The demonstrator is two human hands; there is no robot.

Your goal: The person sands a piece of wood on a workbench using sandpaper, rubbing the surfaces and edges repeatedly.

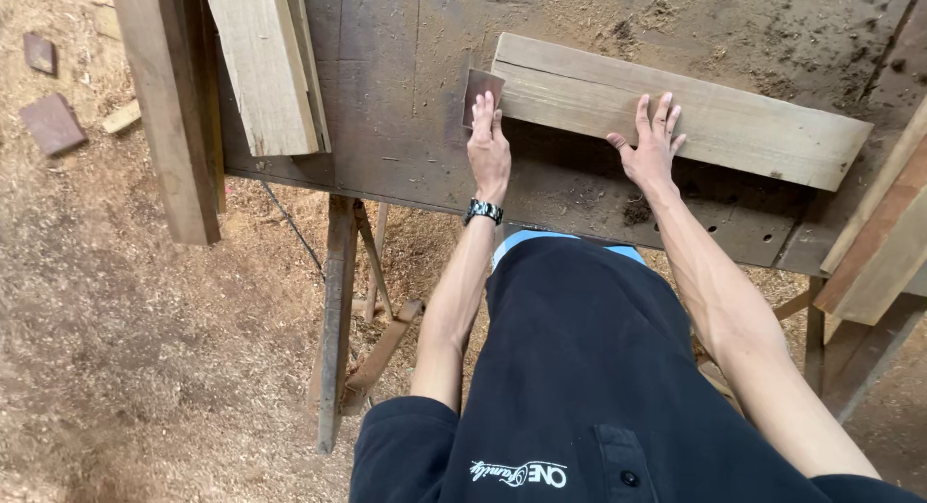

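I see the pale plank [676,112] lying flat on the dark, dusty workbench [406,88], its long axis running from the upper left down toward the right, with 1 squared end pointing left. My left hand [489,146] lies flat with fingers extended at that left end, fingertips on a small brown square piece [482,86] that touches the plank's end. My right hand [652,141] rests palm-down, fingers spread, on the plank's near edge, partway along it. Both hands are open, neither clamped on anything, and well apart from each other.
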